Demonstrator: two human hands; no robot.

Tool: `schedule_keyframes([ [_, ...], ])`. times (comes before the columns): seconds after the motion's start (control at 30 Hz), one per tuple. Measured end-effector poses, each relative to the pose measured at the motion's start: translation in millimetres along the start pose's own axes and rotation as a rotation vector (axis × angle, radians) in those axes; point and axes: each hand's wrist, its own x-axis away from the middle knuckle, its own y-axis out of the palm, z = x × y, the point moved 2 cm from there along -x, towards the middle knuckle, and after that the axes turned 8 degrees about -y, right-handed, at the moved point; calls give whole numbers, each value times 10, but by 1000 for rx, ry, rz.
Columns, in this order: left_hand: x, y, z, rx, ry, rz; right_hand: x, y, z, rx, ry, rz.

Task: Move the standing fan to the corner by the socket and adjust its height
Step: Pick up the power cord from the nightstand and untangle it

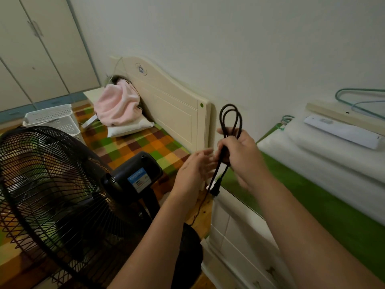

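The fan's (62,184) label (139,180) is too blurred to read.

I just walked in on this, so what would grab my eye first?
Probably the black fan filling the lower left, in front of the checkered bed. Next, the looped black cord at centre, gripped in the right hand, with the left hand open beside it.

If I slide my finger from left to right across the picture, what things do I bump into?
Black wire-cage standing fan → pink cloth bundle → open left hand → right hand gripping the looped black power cord → white remote control.
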Motion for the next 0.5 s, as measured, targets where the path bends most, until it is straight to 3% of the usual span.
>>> schedule_keyframes([
  [0.07,-32,13,-122,-77,-80,-36,-66,-17,-74,-69,-26,1],
  [0.17,45,-92,-270,-268,11,-67,-115,-35,-123,-75,-59,-7],
  [0.5,60,-460,-520,-517,-12,95,-171,-171,-97,-56,-57,105],
])
